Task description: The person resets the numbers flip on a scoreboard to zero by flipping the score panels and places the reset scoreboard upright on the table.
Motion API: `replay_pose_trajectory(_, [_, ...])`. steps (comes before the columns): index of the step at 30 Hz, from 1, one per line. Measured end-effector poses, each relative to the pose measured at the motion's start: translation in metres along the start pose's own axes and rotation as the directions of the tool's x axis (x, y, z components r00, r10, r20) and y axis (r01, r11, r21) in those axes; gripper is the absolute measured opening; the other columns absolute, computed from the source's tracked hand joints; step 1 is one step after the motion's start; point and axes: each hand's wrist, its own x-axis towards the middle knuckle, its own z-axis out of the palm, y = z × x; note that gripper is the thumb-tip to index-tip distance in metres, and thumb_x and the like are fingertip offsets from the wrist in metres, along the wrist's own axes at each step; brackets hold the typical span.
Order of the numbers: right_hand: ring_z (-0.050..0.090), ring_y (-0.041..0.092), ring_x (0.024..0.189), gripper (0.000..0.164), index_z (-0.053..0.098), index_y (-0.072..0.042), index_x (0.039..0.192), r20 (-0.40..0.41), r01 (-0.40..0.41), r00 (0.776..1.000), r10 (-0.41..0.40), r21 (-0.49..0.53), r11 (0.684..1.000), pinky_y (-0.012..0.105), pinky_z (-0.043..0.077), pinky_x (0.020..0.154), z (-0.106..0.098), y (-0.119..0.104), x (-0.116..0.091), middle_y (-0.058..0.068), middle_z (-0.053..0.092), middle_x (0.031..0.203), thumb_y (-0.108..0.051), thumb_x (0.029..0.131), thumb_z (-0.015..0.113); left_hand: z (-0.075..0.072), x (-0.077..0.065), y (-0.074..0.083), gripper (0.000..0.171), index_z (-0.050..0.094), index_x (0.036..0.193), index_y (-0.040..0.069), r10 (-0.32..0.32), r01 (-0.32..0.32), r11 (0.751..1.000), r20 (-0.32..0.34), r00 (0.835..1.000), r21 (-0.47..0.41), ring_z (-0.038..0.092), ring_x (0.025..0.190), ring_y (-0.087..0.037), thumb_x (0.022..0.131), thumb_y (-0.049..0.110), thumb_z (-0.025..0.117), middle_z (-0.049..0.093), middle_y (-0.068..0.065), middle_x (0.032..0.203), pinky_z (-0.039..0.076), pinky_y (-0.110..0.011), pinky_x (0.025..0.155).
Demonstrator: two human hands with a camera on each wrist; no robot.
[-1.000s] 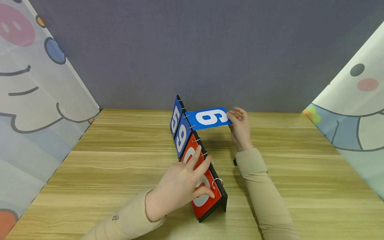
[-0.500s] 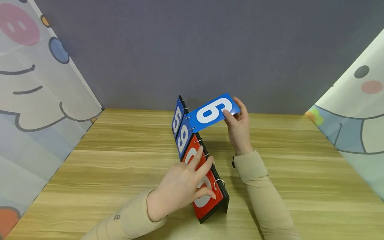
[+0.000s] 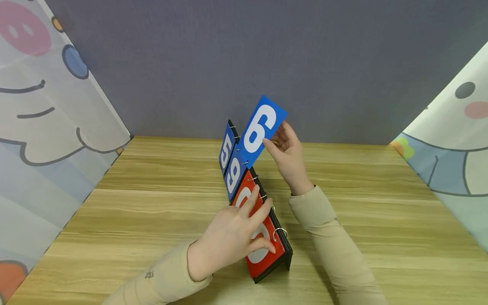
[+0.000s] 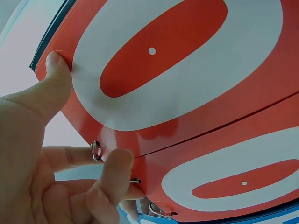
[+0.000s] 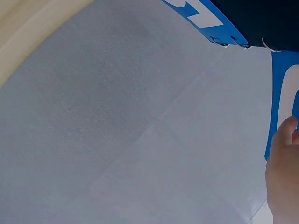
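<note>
A tabletop flip scoreboard (image 3: 263, 271) with a black stand stands on the table, its number cards hung on metal rings. My left hand (image 3: 225, 237) grips its near end: the thumb lies on a red card (image 4: 154, 70) bearing a 0, and other fingers reach over the ringed top edge. Between thumb and fingers, my right hand (image 3: 291, 163) pinches a raised blue card (image 3: 263, 123) showing a 6. That card slants upward, still on its rings. Beneath and beside it hang a blue card (image 3: 233, 176) with a 9 and another blue card (image 3: 226, 146) with a 5.
The wooden table (image 3: 152, 203) ends at a grey panel (image 3: 244, 63) close behind the scoreboard's far end. Cartoon-printed sheets (image 3: 34, 178) flank both sides. My right sleeve (image 3: 335, 245) runs alongside the stand.
My right hand has swung the blue 6 card up and leftward over the rings, from nearly level to steeply raised. The left hand has kept its place on the scoreboard.
</note>
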Motion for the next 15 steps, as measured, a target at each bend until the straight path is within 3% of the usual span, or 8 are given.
replay_pose_trajectory(8, [0.064, 0.022, 0.095, 0.031, 0.060, 0.002, 0.118, 0.170, 0.048, 0.985, -0.013, -0.205, 0.978, 0.032, 0.052, 0.085, 0.010, 0.002, -0.003, 0.020, 0.064, 0.111, -0.004, 0.088, 0.060, 0.000, -0.001, -0.001, 0.078, 0.056, 0.121, 0.012, 0.001, -0.001, 1.000, -0.003, 1.000, 0.004, 0.053, 0.042, -0.011, 0.069, 0.070, 0.060, 0.060, -0.022, 0.121, 0.041, -0.021, 0.043])
replay_pose_trajectory(12, [0.065, 0.027, 0.099, 0.023, 0.068, 0.004, 0.106, 0.248, 0.146, 0.967, -0.067, -0.319, 0.936, 0.035, 0.052, 0.087, 0.016, 0.003, -0.004, 0.019, 0.067, 0.108, -0.006, 0.085, 0.065, 0.001, -0.001, -0.001, 0.078, 0.056, 0.120, 0.012, 0.005, -0.005, 1.000, -0.014, 1.000, 0.017, 0.056, 0.045, -0.012, 0.069, 0.070, 0.059, 0.061, -0.022, 0.120, 0.044, -0.022, 0.045])
replay_pose_trajectory(15, [0.064, 0.025, 0.102, 0.022, 0.070, 0.001, 0.104, 0.330, 0.256, 0.935, -0.133, -0.363, 0.896, 0.035, 0.051, 0.088, 0.018, 0.003, -0.004, 0.016, 0.068, 0.108, -0.007, 0.083, 0.067, 0.001, -0.001, -0.001, 0.078, 0.056, 0.120, 0.011, 0.011, -0.011, 1.000, -0.022, 1.000, 0.025, 0.056, 0.045, -0.012, 0.069, 0.071, 0.058, 0.061, -0.021, 0.119, 0.045, -0.023, 0.046])
